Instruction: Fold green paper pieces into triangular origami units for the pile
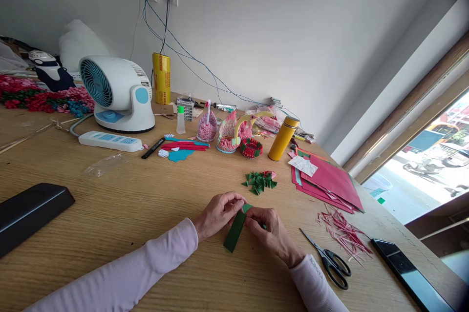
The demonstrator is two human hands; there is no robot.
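Note:
Between my two hands is a folded strip of green paper (235,232), its dark green end hanging down toward me and a lighter green part showing at the top. My left hand (222,212) pinches the upper left of the strip with thumb and fingers. On the other side, my right hand (269,231) is closed on its upper right edge. A small bit of green shows by the right fingers, too hidden to make out. Just beyond my hands lies a pile of small folded green paper pieces (259,182), with some pink among them.
Black-handled scissors (328,258), pink paper shreds (344,234) and a phone (406,268) lie on the right. Behind them are red paper sheets (331,180). A yellow flask (283,138), folded-paper baskets (227,134), a fan (117,94) and a power strip (110,140) stand farther back.

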